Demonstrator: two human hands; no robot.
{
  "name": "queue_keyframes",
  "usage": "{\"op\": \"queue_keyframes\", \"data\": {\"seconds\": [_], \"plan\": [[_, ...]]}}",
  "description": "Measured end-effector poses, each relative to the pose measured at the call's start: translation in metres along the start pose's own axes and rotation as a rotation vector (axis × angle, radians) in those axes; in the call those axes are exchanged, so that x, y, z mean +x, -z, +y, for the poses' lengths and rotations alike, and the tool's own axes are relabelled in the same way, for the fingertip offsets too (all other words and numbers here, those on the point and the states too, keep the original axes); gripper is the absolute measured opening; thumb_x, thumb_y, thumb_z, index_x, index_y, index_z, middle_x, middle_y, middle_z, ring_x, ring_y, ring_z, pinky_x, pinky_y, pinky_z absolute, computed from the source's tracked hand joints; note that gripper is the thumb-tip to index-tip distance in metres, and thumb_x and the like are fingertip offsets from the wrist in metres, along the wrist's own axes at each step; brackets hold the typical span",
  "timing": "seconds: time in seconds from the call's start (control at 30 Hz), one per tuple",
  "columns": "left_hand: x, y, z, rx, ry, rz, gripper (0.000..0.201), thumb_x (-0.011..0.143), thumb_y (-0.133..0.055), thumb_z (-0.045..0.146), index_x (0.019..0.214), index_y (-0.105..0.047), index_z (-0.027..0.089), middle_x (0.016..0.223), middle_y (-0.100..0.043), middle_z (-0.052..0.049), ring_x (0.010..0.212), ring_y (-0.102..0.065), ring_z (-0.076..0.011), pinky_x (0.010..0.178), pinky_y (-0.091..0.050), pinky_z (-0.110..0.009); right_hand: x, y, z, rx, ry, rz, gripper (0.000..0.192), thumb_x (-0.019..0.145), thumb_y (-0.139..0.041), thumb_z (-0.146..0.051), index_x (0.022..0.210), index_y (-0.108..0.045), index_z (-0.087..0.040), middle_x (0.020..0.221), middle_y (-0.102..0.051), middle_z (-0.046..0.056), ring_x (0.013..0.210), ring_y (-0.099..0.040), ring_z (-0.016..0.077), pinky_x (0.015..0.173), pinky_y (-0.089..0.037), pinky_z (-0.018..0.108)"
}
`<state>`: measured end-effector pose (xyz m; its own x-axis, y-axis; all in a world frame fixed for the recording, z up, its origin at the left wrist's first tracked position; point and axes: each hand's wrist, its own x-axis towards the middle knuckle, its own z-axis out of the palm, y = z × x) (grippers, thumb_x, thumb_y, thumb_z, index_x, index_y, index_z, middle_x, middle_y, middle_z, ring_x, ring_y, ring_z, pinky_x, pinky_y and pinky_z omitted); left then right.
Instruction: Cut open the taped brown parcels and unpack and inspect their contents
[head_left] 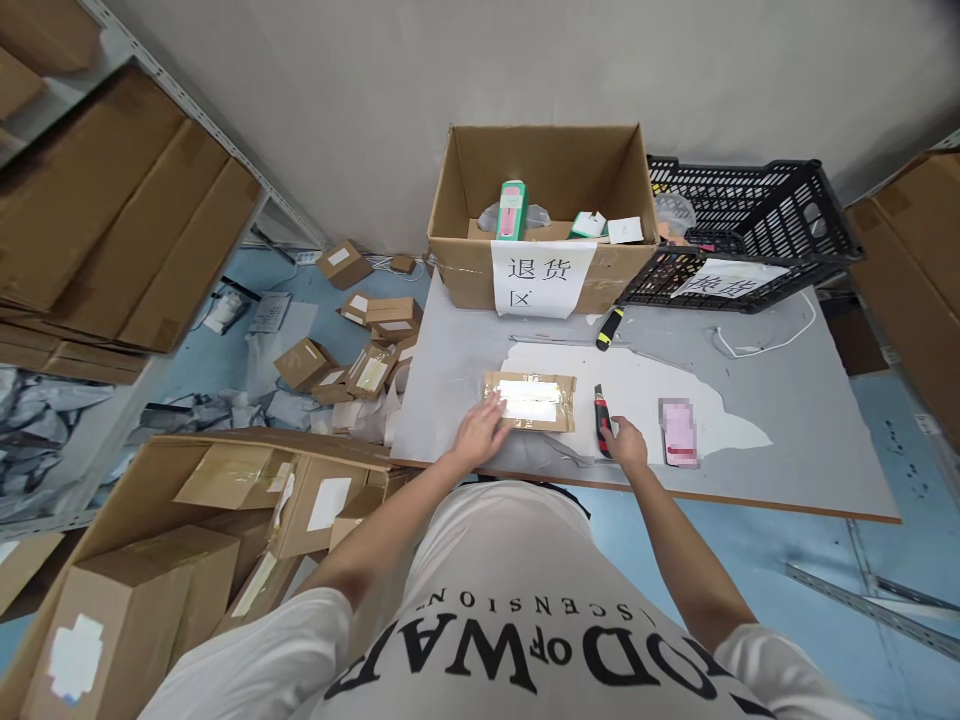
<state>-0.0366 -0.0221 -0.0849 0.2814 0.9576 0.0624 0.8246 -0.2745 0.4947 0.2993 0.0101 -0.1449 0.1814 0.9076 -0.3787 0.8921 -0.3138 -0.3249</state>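
Observation:
A small flat cardboard parcel (534, 400), taped over with a white label, lies near the front of the grey table (787, 420). My left hand (480, 430) rests on the parcel's left end, fingers spread over it. A red and black box cutter (601, 422) lies just right of the parcel. My right hand (624, 442) touches the cutter's near end, fingers curled around the handle. A pink phone-sized item (679, 432) lies to the right of that hand.
An open cardboard box (465, 262) with a paper sign holds small packages at the table's back. A black plastic crate (750, 235) stands beside it. A yellow-black tool (609, 328) and white cable (757, 345) lie behind. Parcel-filled box (150, 560) at lower left; parcels litter the floor.

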Motion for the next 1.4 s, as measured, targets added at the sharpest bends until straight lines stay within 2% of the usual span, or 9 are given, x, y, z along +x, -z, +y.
{"op": "queue_keyframes", "data": {"seconds": [0.1, 0.23, 0.57, 0.67, 0.8, 0.93, 1.07, 1.27, 1.4], "plan": [[-0.006, -0.014, 0.018, 0.106, -0.139, -0.133, 0.056, 0.091, -0.041, 0.039, 0.14, -0.036, 0.012, 0.148, -0.033, -0.015, 0.141, -0.02, -0.0252, 0.113, -0.022, -0.044, -0.005, -0.014, 0.0, -0.054, -0.011, -0.074, 0.05, 0.083, -0.054, -0.038, 0.128, -0.048, -0.017, 0.12, -0.059, 0.014, 0.107, -0.058, 0.0272, 0.084, -0.045, 0.036], [-0.011, -0.029, 0.026, 0.195, -0.17, -0.216, 0.063, 0.091, -0.04, 0.041, 0.143, -0.027, 0.01, 0.151, -0.025, -0.015, 0.143, -0.013, -0.026, 0.114, -0.014, -0.045, -0.003, -0.025, -0.006, -0.097, -0.037, -0.101, 0.055, 0.082, -0.055, -0.041, 0.13, -0.041, -0.02, 0.127, -0.052, 0.014, 0.109, -0.056, 0.0274, 0.082, -0.046, 0.037], [-0.017, -0.034, 0.02, 0.205, -0.205, -0.209, 0.06, 0.09, -0.041, 0.033, 0.144, -0.026, 0.01, 0.152, -0.025, -0.013, 0.143, -0.012, -0.0237, 0.114, -0.014, -0.042, 0.015, -0.019, -0.018, -0.171, -0.117, -0.126, 0.045, 0.081, -0.051, -0.03, 0.123, -0.039, -0.017, 0.116, -0.052, 0.017, 0.104, -0.058, 0.0314, 0.083, -0.045, 0.044], [-0.016, -0.034, 0.019, 0.192, -0.201, -0.199, 0.059, 0.089, -0.043, 0.031, 0.143, -0.029, 0.012, 0.151, -0.027, -0.012, 0.143, -0.014, -0.0229, 0.114, -0.017, -0.042, 0.016, -0.015, -0.018, -0.049, -0.127, -0.124, 0.049, 0.081, -0.047, -0.026, 0.127, -0.037, -0.014, 0.113, -0.056, 0.02, 0.103, -0.058, 0.032, 0.085, -0.044, 0.045], [-0.015, -0.033, 0.017, 0.171, -0.215, -0.19, 0.061, 0.087, -0.046, 0.029, 0.144, -0.029, 0.014, 0.152, -0.026, -0.013, 0.143, -0.015, -0.0233, 0.114, -0.017, -0.042, 0.008, -0.004, -0.013, 0.098, -0.124, -0.097, 0.051, 0.085, -0.035, -0.024, 0.135, -0.03, -0.012, 0.106, -0.061, 0.017, 0.094, -0.062, 0.0256, 0.084, -0.047, 0.04], [-0.014, -0.03, 0.016, 0.162, -0.22, -0.187, 0.065, 0.085, -0.049, 0.029, 0.144, -0.027, 0.014, 0.152, -0.023, -0.014, 0.143, -0.013, -0.0245, 0.114, -0.017, -0.043, -0.014, 0.012, -0.006, 0.454, 0.051, -0.167, 0.058, 0.085, -0.034, -0.027, 0.141, -0.021, -0.017, 0.105, -0.06, 0.011, 0.074, -0.063, 0.0175, 0.07, -0.053, 0.034], [-0.01, -0.025, 0.015, 0.177, -0.206, -0.176, 0.062, 0.085, -0.05, 0.027, 0.143, -0.03, 0.015, 0.153, -0.021, -0.016, 0.143, -0.012, -0.0269, 0.113, -0.017, -0.046, -0.041, 0.026, -0.002, 0.653, 0.23, -0.237, 0.067, 0.086, -0.041, -0.038, 0.146, -0.016, -0.021, 0.113, -0.058, 0.01, 0.074, -0.061, 0.0149, 0.068, -0.055, 0.033], [-0.006, -0.024, 0.013, 0.217, -0.227, -0.193, 0.063, 0.085, -0.048, 0.027, 0.143, -0.029, 0.014, 0.153, -0.022, -0.015, 0.143, -0.012, -0.0258, 0.114, -0.013, -0.045, -0.065, 0.038, -0.007, 0.521, 0.289, -0.194, 0.066, 0.09, -0.036, -0.045, 0.148, -0.02, -0.017, 0.096, -0.065, 0.009, 0.071, -0.06, 0.0174, 0.061, -0.054, 0.032], [-0.009, -0.028, 0.012, 0.224, -0.24, -0.191, 0.064, 0.085, -0.047, 0.027, 0.144, -0.026, 0.014, 0.152, -0.024, -0.014, 0.143, -0.013, -0.0242, 0.114, -0.013, -0.044, -0.061, 0.056, -0.039, 0.255, 0.541, -0.161, 0.056, 0.093, -0.033, -0.033, 0.147, -0.024, -0.022, 0.109, -0.063, 0.009, 0.083, -0.062, 0.0182, 0.078, -0.052, 0.036]]}}
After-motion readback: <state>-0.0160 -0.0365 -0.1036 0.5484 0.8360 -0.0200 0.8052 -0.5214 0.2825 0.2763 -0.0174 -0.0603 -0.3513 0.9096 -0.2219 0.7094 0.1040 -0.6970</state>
